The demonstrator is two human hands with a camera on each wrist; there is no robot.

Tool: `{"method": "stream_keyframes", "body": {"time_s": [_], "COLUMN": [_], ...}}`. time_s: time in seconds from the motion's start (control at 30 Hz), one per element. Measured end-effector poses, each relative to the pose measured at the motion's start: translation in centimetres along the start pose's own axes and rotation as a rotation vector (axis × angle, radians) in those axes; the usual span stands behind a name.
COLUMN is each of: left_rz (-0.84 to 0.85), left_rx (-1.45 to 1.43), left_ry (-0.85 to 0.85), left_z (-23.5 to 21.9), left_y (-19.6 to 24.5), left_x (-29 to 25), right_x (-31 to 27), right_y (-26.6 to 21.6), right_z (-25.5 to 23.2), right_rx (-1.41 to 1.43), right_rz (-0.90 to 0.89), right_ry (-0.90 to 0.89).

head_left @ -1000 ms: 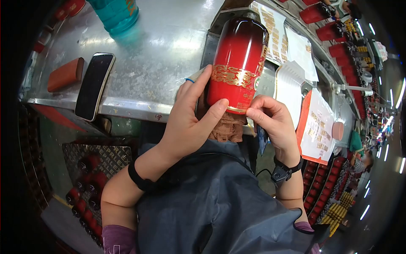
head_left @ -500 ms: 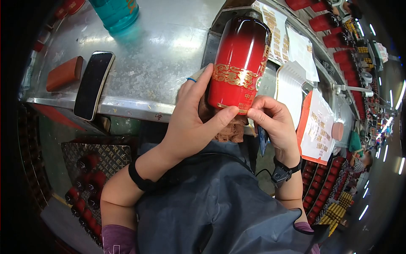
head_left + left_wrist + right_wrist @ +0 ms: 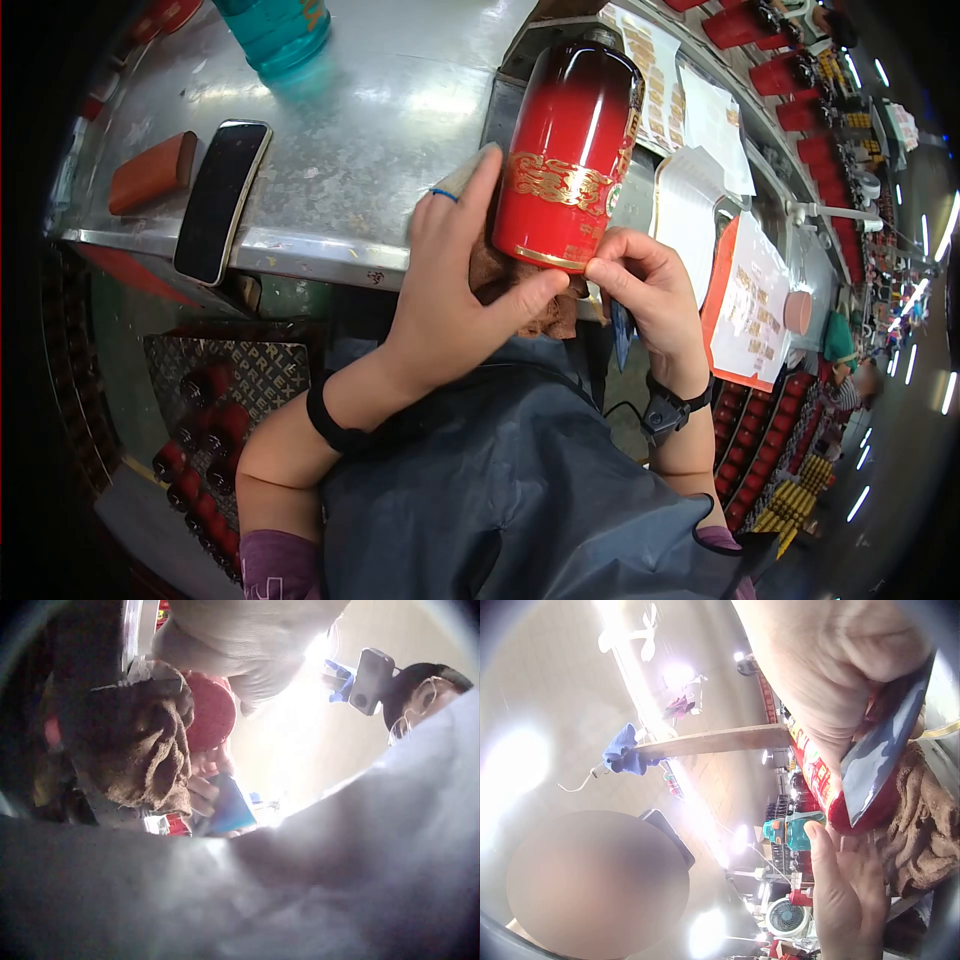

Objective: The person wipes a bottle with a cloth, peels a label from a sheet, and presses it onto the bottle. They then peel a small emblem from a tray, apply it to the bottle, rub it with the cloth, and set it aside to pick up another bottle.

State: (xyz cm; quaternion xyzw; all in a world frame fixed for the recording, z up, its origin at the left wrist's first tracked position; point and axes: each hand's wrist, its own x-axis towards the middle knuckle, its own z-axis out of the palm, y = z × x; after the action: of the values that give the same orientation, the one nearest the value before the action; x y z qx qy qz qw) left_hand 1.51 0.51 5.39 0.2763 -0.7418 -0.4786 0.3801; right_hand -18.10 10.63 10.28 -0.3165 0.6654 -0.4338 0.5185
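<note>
A red bottle (image 3: 555, 190) with a dark shoulder and gold band lies tilted over a brown cloth (image 3: 487, 265), its base toward the person. Along its left side my left hand (image 3: 440, 280) rests with the index finger nearly straight; the thumb touches near the base. One finger wears a pale cover with a blue ring. At the base's right corner are the thumb and index finger of my right hand (image 3: 650, 290). That hand also holds a blue blade-like tool (image 3: 621, 335), seen at its palm in the right wrist view (image 3: 885, 750). The left hand's far fingertips are hidden.
On the metal table (image 3: 370, 140) lie a phone (image 3: 222, 200) and a brown case (image 3: 152, 173), beside a teal bottle (image 3: 275, 35). Sticker sheets (image 3: 650, 85) and a red-edged sheet (image 3: 750, 300) lie right. Several red bottles stand in a box (image 3: 270, 370) lower left.
The left thumb has slid down and right from the bottle's front to its base edge, and the left fingers have shifted slightly. The bottle has moved slightly right; the right hand has barely moved.
</note>
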Motion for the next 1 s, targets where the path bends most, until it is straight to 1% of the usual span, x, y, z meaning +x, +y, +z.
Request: {"method": "stream_keyframes", "body": {"time_s": [0.03,0.1,0.13,0.17,0.23,0.27,0.33,0.4,0.6,0.67,0.8,0.87,1.0], "left_rz": [0.122,0.318,0.47,0.468,0.756,0.778,0.801,0.828,0.765,0.673,0.621,0.533,0.49], "left_rx": [0.144,0.319,0.382,0.384,0.635,0.696,0.733,0.771,0.715,0.663,0.643,0.603,0.551], "left_ry": [0.036,-0.02,-0.013,-0.011,-0.074,-0.026,-0.023,-0.024,-0.025,-0.028,-0.035,-0.086,-0.073], "left_z": [-0.4,-0.9,-0.4,0.1,0.9,1.1,0.9,0.6,-0.9,-1.2,-2.1,-2.7,-2.6], "left_y": [0.6,1.3,1.2,0.9,0.7,0.8,0.7,0.6,1.1,1.3,0.8,0.5,0.2], "left_x": [0.0,-0.6,-1.0,-1.3,-1.6,-1.7,-1.8,-1.9,-2.1,-2.2,-2.4,-2.4,-2.1], "right_x": [0.0,0.0,0.1,0.1,0.2,0.2,0.2,0.1,0.1,0.2,0.2,0.1,0.2], "right_y": [0.0,0.2,0.4,0.7,0.9,0.9,0.8,0.4,-0.4,-0.2,-0.2,-0.1,-0.1], "right_z": [0.0,0.0,-0.1,-0.2,-0.4,-0.5,-0.5,-0.3,0.3,0.1,0.0,-0.1,0.1], "right_rx": [0.0,-0.005,-0.005,0.027,0.057,0.069,0.082,0.032,0.052,0.051,0.057,0.048,0.059], "right_rz": [0.0,-0.002,-0.003,-0.021,-0.04,-0.029,-0.019,0.004,0.008,0.006,0.016,0.017,0.015], "right_ry": [-0.003,-0.004,-0.008,-0.011,-0.02,-0.031,-0.042,-0.022,-0.02,-0.026,-0.032,-0.03,-0.026]}}
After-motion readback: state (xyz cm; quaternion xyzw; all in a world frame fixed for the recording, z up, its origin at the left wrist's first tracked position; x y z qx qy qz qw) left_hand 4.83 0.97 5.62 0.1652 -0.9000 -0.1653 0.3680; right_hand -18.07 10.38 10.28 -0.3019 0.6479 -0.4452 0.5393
